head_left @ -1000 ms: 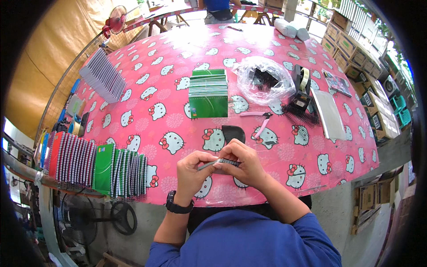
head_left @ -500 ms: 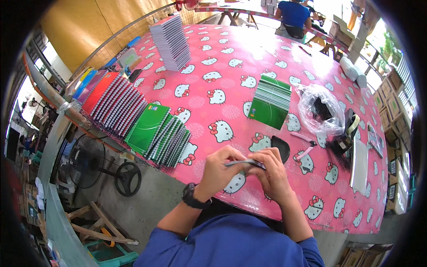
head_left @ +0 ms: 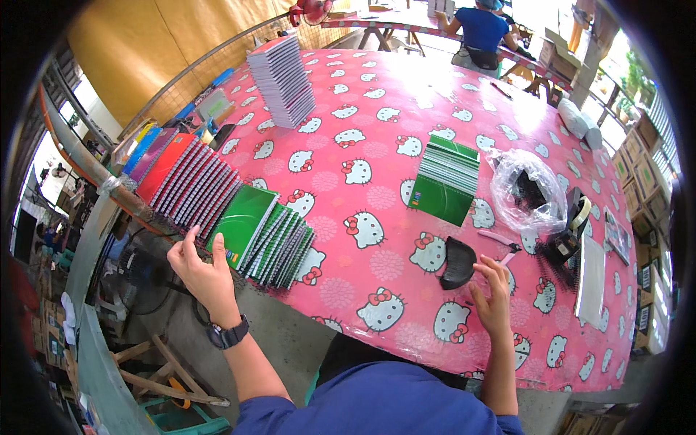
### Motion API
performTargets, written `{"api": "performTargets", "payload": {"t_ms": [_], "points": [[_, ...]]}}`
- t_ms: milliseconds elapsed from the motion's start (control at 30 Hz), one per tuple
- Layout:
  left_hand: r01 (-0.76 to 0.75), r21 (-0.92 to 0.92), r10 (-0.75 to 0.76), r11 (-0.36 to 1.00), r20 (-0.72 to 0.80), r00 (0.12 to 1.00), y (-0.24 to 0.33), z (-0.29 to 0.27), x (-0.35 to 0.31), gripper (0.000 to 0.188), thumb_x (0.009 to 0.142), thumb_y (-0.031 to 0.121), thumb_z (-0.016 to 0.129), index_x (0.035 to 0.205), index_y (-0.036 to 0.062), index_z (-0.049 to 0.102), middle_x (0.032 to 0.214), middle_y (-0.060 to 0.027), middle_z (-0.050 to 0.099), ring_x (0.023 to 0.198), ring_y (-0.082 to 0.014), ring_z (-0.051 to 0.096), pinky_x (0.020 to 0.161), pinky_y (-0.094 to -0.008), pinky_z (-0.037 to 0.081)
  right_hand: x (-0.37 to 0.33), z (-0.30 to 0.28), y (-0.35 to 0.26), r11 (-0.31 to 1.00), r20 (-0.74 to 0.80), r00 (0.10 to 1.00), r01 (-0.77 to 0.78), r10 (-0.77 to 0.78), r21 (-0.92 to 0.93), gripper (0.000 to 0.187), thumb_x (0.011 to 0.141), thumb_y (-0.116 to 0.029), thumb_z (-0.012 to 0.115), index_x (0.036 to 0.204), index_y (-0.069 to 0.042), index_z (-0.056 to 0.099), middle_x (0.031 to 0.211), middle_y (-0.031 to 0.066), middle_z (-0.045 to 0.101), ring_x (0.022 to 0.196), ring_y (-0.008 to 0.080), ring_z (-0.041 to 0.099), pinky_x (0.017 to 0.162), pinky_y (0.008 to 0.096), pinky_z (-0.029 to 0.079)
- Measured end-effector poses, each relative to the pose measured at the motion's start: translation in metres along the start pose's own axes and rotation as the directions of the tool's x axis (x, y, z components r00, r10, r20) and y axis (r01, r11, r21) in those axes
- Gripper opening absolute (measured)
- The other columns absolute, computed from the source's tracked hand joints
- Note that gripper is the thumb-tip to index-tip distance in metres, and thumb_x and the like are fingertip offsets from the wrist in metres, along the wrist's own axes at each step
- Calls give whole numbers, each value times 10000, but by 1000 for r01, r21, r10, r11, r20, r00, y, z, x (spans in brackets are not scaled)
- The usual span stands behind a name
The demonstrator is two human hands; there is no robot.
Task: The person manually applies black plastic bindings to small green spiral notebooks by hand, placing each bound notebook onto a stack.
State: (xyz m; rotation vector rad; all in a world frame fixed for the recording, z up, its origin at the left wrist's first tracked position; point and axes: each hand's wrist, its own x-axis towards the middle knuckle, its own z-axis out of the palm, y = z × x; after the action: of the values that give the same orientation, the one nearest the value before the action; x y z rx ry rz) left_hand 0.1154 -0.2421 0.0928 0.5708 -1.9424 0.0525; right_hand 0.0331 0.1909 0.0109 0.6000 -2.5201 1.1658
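Observation:
My left hand [head_left: 205, 278], a dark watch on its wrist, is open with fingers spread at the near edge of a leaning row of green spiral notebooks [head_left: 250, 214]. Nothing shows in its grasp. My right hand [head_left: 492, 298] hovers open over the table, its fingers apart and slightly curled. Just left of those fingertips lies a small black dish [head_left: 458, 263]. Close beyond them are pliers with pink handles [head_left: 502, 243], partly hidden by the fingers. Farther off, a fanned pile of green notebooks [head_left: 444, 181] lies on the pink patterned tabletop [head_left: 391, 270].
Red spiral notebooks [head_left: 190, 174] lean beside the green row at the left edge. A tall stack of books [head_left: 283, 81] stands farther back. To the right are a plastic bag with black contents [head_left: 528, 192] and a tape dispenser [head_left: 573, 225]. Another person [head_left: 481, 32] sits beyond.
My hands have parted from the thin flat thing they held together; I cannot tell where it is. The left moved to the green notebooks, the right toward the dish and pliers.

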Motion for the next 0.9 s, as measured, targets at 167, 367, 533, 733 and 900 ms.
{"api": "performTargets", "payload": {"t_ms": [167, 367, 533, 733, 900], "points": [[-38, -612, 260, 790, 278, 925, 110, 18, -8, 96, 832, 102, 646, 908, 47, 667, 894, -87, 612, 901, -262, 546, 831, -367, 424, -11, 10, 31, 997, -149, 986, -72, 75, 24, 239, 760, -14, 653, 997, -37, 631, 1129, 117, 605, 1051, 292, 525, 917, 378, 416], [-351, -859, 691, 372, 4, 723, 270, 150, -62, 238, 783, 128, 665, 1018, 87, 663, 975, -52, 627, 941, -248, 584, 812, -371, 464, -12, 12, 48, 991, -171, 981, -80, 97, 105, 220, 737, 64, 567, 921, -28, 644, 984, 109, 636, 963, 284, 552, 844, 366, 447], [-419, -818, 794, 395, 73, 604, 288, 221, -75, 246, 757, 140, 669, 999, 99, 650, 1001, -40, 629, 980, -240, 587, 838, -374, 466, -8, 0, 47, 993, -256, 961, -86, 104, 78, 187, 737, 69, 549, 876, -11, 645, 906, 115, 641, 905, 282, 571, 775, 363, 463], [-439, -811, 691, 387, -60, 720, 270, 185, -62, 180, 739, 83, 689, 918, 89, 667, 940, -65, 642, 894, -234, 616, 767, -351, 492, -17, -68, 92, 923, -493, 836, -355, 243, -147, 131, 790, -48, 593, 898, -23, 663, 886, 138, 639, 883, 308, 572, 759, 390, 465], [232, -859, 708, 457, 509, 490, 244, 105, -39, 166, 716, 4, 669, 879, 30, 648, 815, -104, 636, 807, -290, 621, 701, -370, 495, -15, -84, 140, 785, -476, 865, -403, 158, -470, 183, 788, -145, 646, 937, -40, 666, 913, 123, 633, 909, 309, 565, 775, 398, 470]]}}
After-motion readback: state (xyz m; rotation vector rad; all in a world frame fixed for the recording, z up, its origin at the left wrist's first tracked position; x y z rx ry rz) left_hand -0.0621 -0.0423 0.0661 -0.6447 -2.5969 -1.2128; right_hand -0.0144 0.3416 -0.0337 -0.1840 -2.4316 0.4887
